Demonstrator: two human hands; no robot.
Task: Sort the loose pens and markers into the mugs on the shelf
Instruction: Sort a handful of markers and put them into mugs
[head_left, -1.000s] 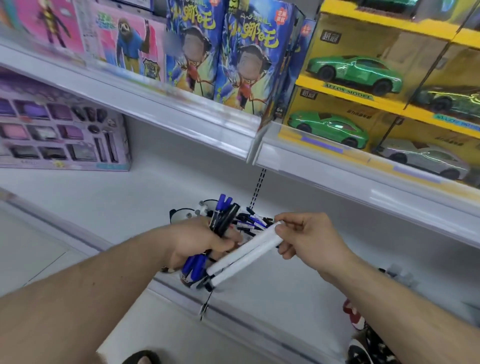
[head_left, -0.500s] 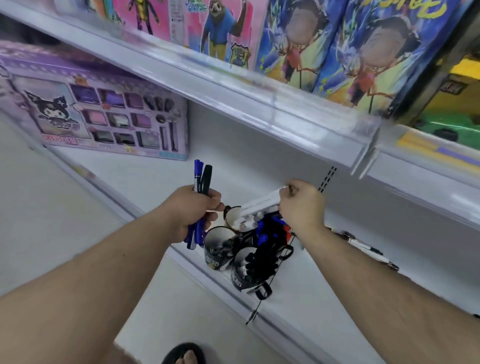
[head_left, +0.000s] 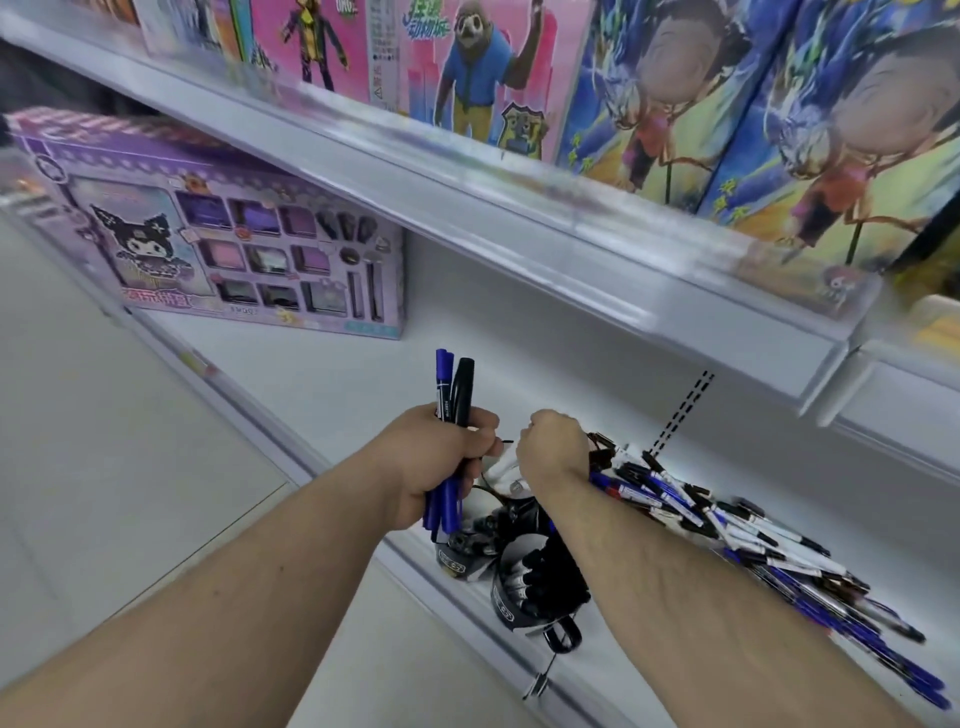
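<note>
Head view shows left hand (head_left: 441, 462) wrapped tight round a bunch of blue and black markers (head_left: 451, 395), tips standing upright above the fist, tails hanging just over the nearest mug (head_left: 465, 551); right hand (head_left: 553, 449) curled closed above the mugs, knuckles to the camera, seemingly on something white, though cannot tell for sure; second mug (head_left: 524, 597) already packed with dark pens, sitting close to the shelf (head_left: 332, 379) front lip; loose pile of pens (head_left: 727, 519) spread along the shelf beside the right forearm. Likely trouble: forearm sweeping the pile toward the edge and rolling pens to the floor; wrist knocking the full mug off the lip; slackened fist letting the bunch slide out; crammed mug refusing more, so pens bouncing back out.
</note>
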